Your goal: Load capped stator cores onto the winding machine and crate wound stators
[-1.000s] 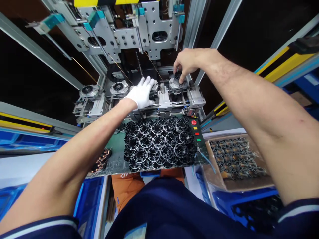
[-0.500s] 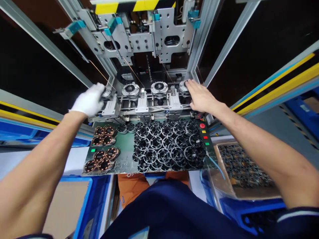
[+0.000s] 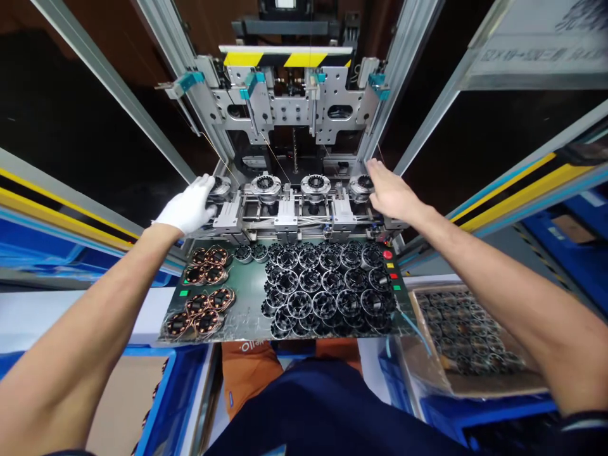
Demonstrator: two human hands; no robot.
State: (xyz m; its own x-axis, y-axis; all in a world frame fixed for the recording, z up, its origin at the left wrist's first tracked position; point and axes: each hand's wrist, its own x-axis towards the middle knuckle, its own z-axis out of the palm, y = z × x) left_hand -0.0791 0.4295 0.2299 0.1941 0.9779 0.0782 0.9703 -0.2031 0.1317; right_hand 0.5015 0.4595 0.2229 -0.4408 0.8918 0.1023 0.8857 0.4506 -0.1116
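A winding machine holds a row of round metal fixtures with black-toothed stator cores, among them the two middle ones, a left core [image 3: 265, 183] and a right core [image 3: 316, 183]. My left hand [image 3: 189, 206], in a white glove, lies against the outer side of the leftmost fixture [image 3: 221, 187], fingers stretched forward. Bare, my right hand [image 3: 392, 193] reaches along the outer side of the rightmost fixture [image 3: 361, 185], its fingers extended and the core's top partly showing. Whether either hand actually presses on its fixture, I cannot tell. Thin copper wires [image 3: 275, 156] run from the guide tubes above toward the fixtures.
On the green work plate [image 3: 249, 288] stand stacked black stator cores [image 3: 311, 278] and, at left, copper-wound stators [image 3: 208, 322]. Red, yellow and green buttons [image 3: 392, 275] line its right edge. A box of cores [image 3: 468, 329] is at right, a blue bin [image 3: 175, 380] at lower left.
The view has shifted upward, so the machine appears lower. My right hand has moved off the rightmost core's top to its outer side. My left hand stays at the leftmost fixture.
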